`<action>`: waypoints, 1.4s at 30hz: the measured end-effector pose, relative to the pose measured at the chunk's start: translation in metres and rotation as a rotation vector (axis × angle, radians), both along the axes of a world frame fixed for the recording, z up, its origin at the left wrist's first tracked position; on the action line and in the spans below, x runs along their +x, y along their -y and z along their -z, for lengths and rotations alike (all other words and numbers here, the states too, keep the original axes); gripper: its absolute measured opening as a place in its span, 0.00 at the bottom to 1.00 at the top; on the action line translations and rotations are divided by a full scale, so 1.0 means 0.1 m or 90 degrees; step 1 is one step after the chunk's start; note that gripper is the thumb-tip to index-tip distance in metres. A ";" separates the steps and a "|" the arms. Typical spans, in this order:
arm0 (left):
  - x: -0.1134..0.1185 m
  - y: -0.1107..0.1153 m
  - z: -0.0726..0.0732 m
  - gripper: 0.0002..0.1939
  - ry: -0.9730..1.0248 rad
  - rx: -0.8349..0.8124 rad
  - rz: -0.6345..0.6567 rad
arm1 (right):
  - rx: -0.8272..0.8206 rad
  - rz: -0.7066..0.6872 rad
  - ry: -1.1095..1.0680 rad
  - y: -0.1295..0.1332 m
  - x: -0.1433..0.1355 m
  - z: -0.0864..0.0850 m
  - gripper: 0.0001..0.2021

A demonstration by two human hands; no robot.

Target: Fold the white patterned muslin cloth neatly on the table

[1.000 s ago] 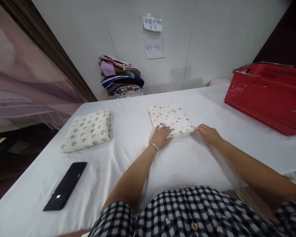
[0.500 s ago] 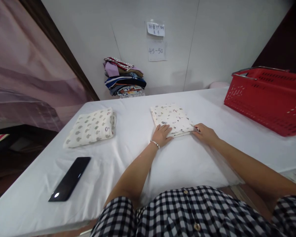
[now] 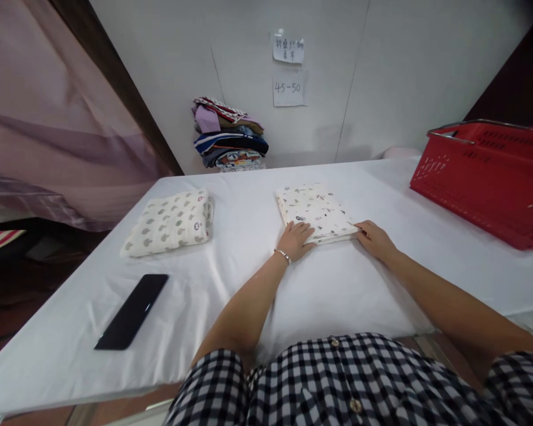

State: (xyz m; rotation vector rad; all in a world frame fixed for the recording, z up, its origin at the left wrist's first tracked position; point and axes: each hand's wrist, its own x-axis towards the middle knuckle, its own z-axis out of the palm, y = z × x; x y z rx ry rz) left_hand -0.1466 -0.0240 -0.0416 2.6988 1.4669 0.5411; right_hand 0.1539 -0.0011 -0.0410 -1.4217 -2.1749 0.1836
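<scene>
- We've got our left hand (image 3: pixel 295 239) palm down, fingers extended forward, nearly flat.
- Our right hand (image 3: pixel 376 239) is turned inward, fingers curled, thumb and fingertips pinching.
- Our left forearm (image 3: pixel 249 299) angles forward and rightward, bare.
- Our right forearm (image 3: pixel 455 299), also bare, slants forward and leftward.
- We've both hands out front, apart, about level.

Bare tabletop (image 3: pixel 244 219) flanked the folded cloth (image 3: pixel 315 207). Farther left of it, a bundle (image 3: pixel 169 225) and phone (image 3: pixel 133 310) obstructed passage; farther right, a red basket (image 3: pixel 484 183).
</scene>
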 end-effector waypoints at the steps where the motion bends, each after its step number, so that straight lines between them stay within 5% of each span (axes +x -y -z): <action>1: 0.00 0.00 -0.01 0.24 0.009 -0.008 -0.002 | -0.004 0.000 -0.021 0.00 -0.01 0.00 0.14; 8: 0.01 -0.01 -0.01 0.21 0.017 -0.033 -0.016 | -0.038 0.100 -0.054 -0.01 -0.12 0.01 0.16; 17: 0.07 -0.05 -0.04 0.19 0.065 -0.080 -0.074 | -0.083 0.114 -0.102 -0.05 -0.08 -0.01 0.16; 20: 0.10 -0.05 -0.08 0.18 0.076 -0.084 -0.087 | 0.009 0.107 -0.069 0.06 -0.11 -0.03 0.17; 26: 0.14 -0.05 -0.15 0.18 0.088 -0.102 -0.109 | 0.228 -0.058 0.092 0.23 -0.19 0.00 0.09; 37: 0.12 0.02 -0.06 0.25 0.049 -0.054 -0.096 | 0.266 -0.023 0.161 0.21 -0.20 -0.01 0.12; 42: 0.14 0.06 -0.06 0.18 0.058 -0.038 -0.108 | 0.216 -0.011 0.156 0.21 -0.22 -0.01 0.13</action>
